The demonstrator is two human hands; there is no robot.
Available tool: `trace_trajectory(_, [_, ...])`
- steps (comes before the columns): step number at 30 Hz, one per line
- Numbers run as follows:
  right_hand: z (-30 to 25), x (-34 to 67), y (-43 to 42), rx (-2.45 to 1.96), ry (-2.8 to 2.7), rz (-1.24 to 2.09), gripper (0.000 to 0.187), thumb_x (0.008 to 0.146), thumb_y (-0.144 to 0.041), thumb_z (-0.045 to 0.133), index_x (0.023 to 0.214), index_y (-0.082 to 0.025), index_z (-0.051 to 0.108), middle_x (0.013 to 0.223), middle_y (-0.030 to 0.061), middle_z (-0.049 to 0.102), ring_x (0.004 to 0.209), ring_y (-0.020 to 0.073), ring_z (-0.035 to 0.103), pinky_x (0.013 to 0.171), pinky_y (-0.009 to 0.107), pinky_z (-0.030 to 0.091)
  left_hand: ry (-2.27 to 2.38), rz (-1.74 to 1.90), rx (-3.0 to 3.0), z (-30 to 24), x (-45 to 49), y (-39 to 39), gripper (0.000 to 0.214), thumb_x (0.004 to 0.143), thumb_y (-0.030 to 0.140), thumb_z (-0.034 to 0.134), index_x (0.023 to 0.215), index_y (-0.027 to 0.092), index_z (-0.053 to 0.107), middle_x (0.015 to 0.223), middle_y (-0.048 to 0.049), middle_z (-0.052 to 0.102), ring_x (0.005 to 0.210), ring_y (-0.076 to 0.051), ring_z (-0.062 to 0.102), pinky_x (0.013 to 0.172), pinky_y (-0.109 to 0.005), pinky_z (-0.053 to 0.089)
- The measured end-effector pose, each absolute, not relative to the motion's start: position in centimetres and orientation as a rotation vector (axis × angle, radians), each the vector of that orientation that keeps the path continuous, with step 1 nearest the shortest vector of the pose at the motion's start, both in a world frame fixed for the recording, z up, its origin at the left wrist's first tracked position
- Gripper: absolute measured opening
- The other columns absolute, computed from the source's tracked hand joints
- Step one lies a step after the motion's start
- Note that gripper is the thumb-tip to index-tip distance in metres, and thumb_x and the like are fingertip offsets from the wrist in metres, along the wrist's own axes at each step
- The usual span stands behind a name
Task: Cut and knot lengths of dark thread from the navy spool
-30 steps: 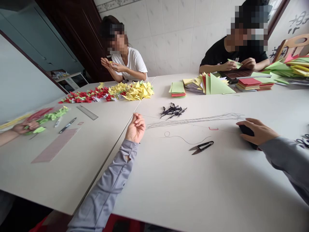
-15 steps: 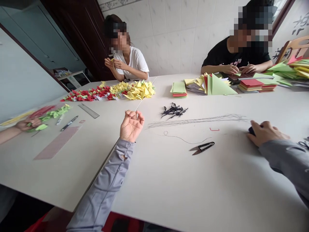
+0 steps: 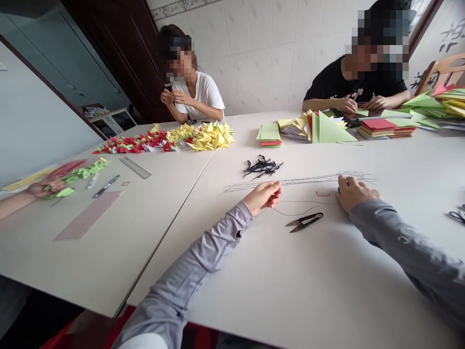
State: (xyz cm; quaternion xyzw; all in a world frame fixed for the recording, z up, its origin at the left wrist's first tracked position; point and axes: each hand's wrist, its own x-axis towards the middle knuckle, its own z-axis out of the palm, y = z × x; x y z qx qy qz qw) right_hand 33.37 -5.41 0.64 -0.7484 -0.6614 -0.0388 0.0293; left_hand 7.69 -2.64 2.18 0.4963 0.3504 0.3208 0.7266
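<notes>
My left hand (image 3: 262, 196) rests on the white table (image 3: 232, 271) with its fingers curled together, just below long strands of dark thread (image 3: 294, 182). Any thread in those fingers is too fine to see. My right hand (image 3: 354, 193) lies to its right, its fingers closed over a small black object (image 3: 340, 190) that is mostly hidden. A thin loose thread (image 3: 298, 212) curves across the table between my hands. Small black thread snips (image 3: 305, 222) lie just below it, and a small red rectangular piece (image 3: 322, 194) sits near my right hand.
A black tangle of cords (image 3: 261, 167) lies beyond my hands. Two co-workers (image 3: 194, 97) (image 3: 354, 82) sit across the table with rows of paper cranes (image 3: 192, 138) and coloured paper stacks (image 3: 385, 128). A ruler (image 3: 135, 167), a pen (image 3: 106, 186) and another person's hand (image 3: 45, 188) are at left.
My left hand has moved right from the table seam to the thread. My right hand has moved left along the table, carrying the black object with it.
</notes>
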Motion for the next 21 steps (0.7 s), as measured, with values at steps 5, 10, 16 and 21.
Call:
trace_trajectory(5, [1.2, 31.5, -4.8, -2.015, -2.096, -0.422, 0.038, 0.081, -0.021, 0.040, 0.114, -0.016, 0.057, 0.125, 0.0205, 0.051, 0.115, 0.0364, 0.044, 0.089, 0.068, 0.032, 0.816, 0.736, 1.105, 0.2, 9.3, -1.7, 0.039, 0.082, 0.048, 0.053, 0.068, 0.012, 0.048, 0.061, 0.0014, 0.044, 0.042, -0.001, 0.033, 0.038, -0.014, 0.021])
trace_trajectory(10, [1.1, 28.9, -3.5, -1.594, -2.122, -0.146, 0.033, 0.083, -0.031, 0.045, 0.109, -0.016, 0.061, 0.116, 0.0156, 0.053, 0.108, 0.0293, 0.050, 0.089, 0.048, 0.044, 0.835, 0.736, 1.137, 0.3, 9.4, -1.9, 0.030, 0.086, 0.038, 0.044, 0.071, 0.012, 0.049, 0.064, 0.0001, 0.046, 0.043, -0.002, 0.031, 0.040, -0.015, 0.019])
trace_trajectory(16, [-1.1, 27.3, -2.3, -1.320, -1.907, 0.290, 0.024, 0.080, -0.028, 0.048, 0.093, -0.018, 0.065, 0.098, 0.0115, 0.056, 0.093, 0.0233, 0.057, 0.076, 0.040, 0.053, 0.899, 0.694, 1.259, 0.4, 10.1, -2.2, 0.006, 0.075, 0.021, 0.048, 0.073, 0.015, 0.047, 0.065, 0.0022, 0.048, 0.042, -0.002, 0.028, 0.040, -0.017, 0.016])
trace_trajectory(21, [-0.8, 27.6, -1.8, -1.365, -1.761, 0.602, 0.022, 0.078, -0.034, 0.052, 0.083, -0.019, 0.067, 0.093, 0.0095, 0.059, 0.092, 0.0220, 0.058, 0.079, 0.038, 0.052, 0.923, 0.674, 1.497, -0.7, 10.2, -1.8, 0.009, 0.076, 0.024, 0.046, 0.075, 0.016, 0.050, 0.066, 0.0023, 0.051, 0.045, -0.004, 0.033, 0.045, -0.019, 0.025])
